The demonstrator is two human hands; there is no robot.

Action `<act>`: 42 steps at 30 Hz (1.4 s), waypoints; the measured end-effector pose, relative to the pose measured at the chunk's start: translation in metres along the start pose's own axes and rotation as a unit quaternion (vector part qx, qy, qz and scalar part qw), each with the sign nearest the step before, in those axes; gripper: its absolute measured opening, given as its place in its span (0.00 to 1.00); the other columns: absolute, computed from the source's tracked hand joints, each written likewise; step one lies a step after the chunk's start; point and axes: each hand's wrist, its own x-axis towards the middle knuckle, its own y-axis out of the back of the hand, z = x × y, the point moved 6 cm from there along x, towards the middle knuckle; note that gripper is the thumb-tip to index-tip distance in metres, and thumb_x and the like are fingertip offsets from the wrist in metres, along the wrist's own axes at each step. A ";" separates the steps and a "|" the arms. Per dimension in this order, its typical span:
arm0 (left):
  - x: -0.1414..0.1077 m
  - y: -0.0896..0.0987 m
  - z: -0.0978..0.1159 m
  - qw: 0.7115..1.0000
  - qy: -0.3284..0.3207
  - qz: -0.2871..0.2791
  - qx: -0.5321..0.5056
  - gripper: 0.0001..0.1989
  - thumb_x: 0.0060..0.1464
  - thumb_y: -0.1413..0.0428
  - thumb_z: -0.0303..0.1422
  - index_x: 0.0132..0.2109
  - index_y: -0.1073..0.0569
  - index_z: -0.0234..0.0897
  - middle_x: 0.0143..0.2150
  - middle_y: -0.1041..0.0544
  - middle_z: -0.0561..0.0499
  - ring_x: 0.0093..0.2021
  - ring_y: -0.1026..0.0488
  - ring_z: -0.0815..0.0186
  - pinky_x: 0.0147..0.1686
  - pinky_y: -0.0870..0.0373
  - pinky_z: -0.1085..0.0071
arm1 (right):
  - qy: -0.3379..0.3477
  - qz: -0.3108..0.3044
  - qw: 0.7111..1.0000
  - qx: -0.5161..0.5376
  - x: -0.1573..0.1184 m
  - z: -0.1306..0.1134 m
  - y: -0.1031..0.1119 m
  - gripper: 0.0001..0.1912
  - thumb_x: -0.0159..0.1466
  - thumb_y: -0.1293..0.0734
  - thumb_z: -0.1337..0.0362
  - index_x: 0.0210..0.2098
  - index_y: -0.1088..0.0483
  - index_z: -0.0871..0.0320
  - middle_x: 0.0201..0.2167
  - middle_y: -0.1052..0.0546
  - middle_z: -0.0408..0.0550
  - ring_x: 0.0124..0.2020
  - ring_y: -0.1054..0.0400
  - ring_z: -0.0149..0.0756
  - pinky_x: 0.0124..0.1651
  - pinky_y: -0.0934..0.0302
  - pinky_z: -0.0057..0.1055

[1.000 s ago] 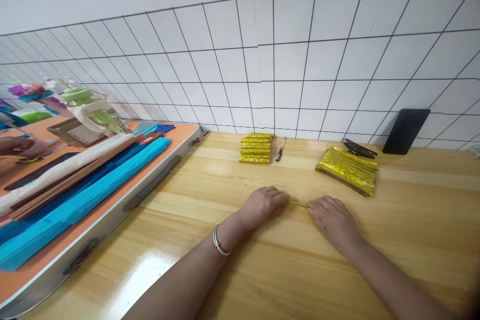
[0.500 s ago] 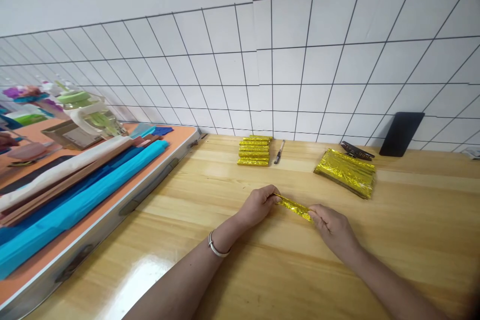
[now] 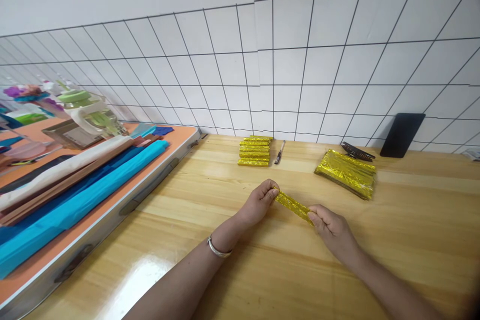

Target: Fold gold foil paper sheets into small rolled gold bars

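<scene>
The person's left hand [image 3: 260, 202] and right hand [image 3: 332, 226] pinch opposite ends of a gold foil strip [image 3: 293, 205], right of center in the frame's lower half. Folded foil pieces [image 3: 254, 153] lie beside a pen [image 3: 279, 153] near the center; a gold foil stack [image 3: 345, 173] lies center right.

Wood-grain tabletop [image 3: 187, 210], glare patch lower left. White wall [image 3: 225, 75] behind, black grid lines. By wall: pen [image 3: 279, 153] lying lengthwise toward it; farther right, dark claw clip [image 3: 358, 152], then black phone-like slab [image 3: 403, 135] leaning on wall. Left: orange-topped table [image 3: 183, 132], pale metallic edge. On it, long paper-like rolls side by side: turquoise [image 3: 112, 180], dark blue, brown [image 3: 67, 187], off-white [image 3: 63, 170]. Behind rolls: cardboard box [image 3: 75, 136], clear bottle [image 3: 107, 117] with green lid. Far left: purple flower-like bunch [image 3: 15, 91], blurry.
</scene>
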 end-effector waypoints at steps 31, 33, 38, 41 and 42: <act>-0.020 -0.031 0.001 0.950 0.108 -0.106 -0.272 0.08 0.49 0.43 0.32 0.34 0.33 0.34 0.15 0.43 0.62 0.15 0.51 0.78 0.17 0.55 0.79 | -0.120 -0.053 0.950 0.283 -0.002 0.011 -0.005 0.22 0.60 0.37 0.52 0.48 0.29 0.59 0.16 0.35 0.39 0.19 0.43 0.26 0.22 0.47 0.24; -0.020 -0.031 -0.001 0.947 0.114 -0.097 -0.285 0.08 0.47 0.42 0.32 0.33 0.33 0.34 0.15 0.42 0.61 0.15 0.49 0.77 0.18 0.55 0.79 | -0.118 -0.060 0.949 0.286 -0.003 0.009 -0.004 0.24 0.59 0.36 0.51 0.48 0.29 0.60 0.16 0.35 0.40 0.19 0.42 0.27 0.22 0.46 0.25; -0.021 -0.027 0.001 0.958 0.119 -0.120 -0.234 0.10 0.48 0.41 0.35 0.34 0.32 0.33 0.16 0.40 0.60 0.17 0.47 0.77 0.19 0.52 0.79 | -0.119 -0.073 0.953 0.268 -0.005 0.009 0.000 0.28 0.57 0.36 0.48 0.48 0.28 0.61 0.17 0.32 0.43 0.19 0.41 0.28 0.22 0.44 0.26; -0.022 -0.024 0.004 0.971 0.098 -0.186 -0.113 0.13 0.53 0.45 0.40 0.38 0.32 0.33 0.21 0.36 0.57 0.20 0.41 0.75 0.21 0.45 0.78 | -0.122 -0.099 0.957 0.242 -0.004 0.014 0.000 0.27 0.57 0.36 0.48 0.48 0.28 0.59 0.17 0.32 0.42 0.19 0.41 0.28 0.22 0.44 0.26; -0.023 -0.023 0.005 0.973 0.083 -0.205 -0.058 0.14 0.54 0.46 0.41 0.38 0.31 0.33 0.23 0.35 0.56 0.22 0.39 0.74 0.23 0.42 0.77 | -0.123 -0.107 0.959 0.232 -0.003 0.016 0.000 0.26 0.57 0.37 0.48 0.48 0.28 0.59 0.17 0.32 0.42 0.19 0.40 0.28 0.22 0.44 0.25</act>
